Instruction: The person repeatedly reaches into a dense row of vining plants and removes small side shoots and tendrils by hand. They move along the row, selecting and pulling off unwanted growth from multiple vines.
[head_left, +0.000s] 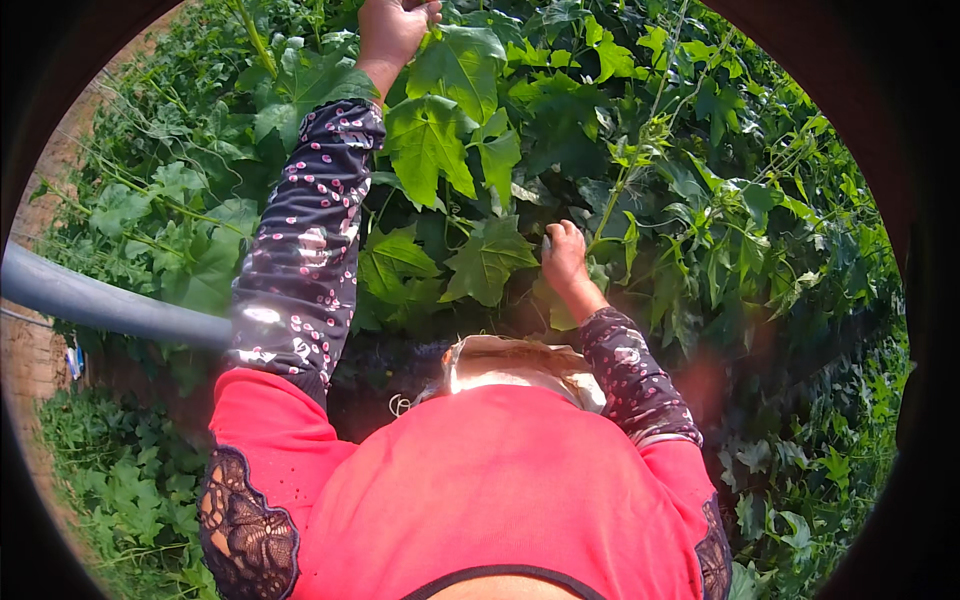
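Observation:
My left hand reaches up to the top edge of the view, its fingers pinched at the top of a leafy vine. Broad lobed green leaves hang just below it. Lower and to the right, my right hand is curled among the foliage, beside an upright vine stem with a budding tip. A small greyish spot shows at its thumb; whether that is a tool or the thumb itself is unclear. Another lobed leaf lies just left of this hand.
An open pale sack or bag sits against my front. A thick grey pipe curves in from the left towards my left sleeve. Thin lines rise through the dense vines. Bare soil borders the left, with a small blue-and-white item.

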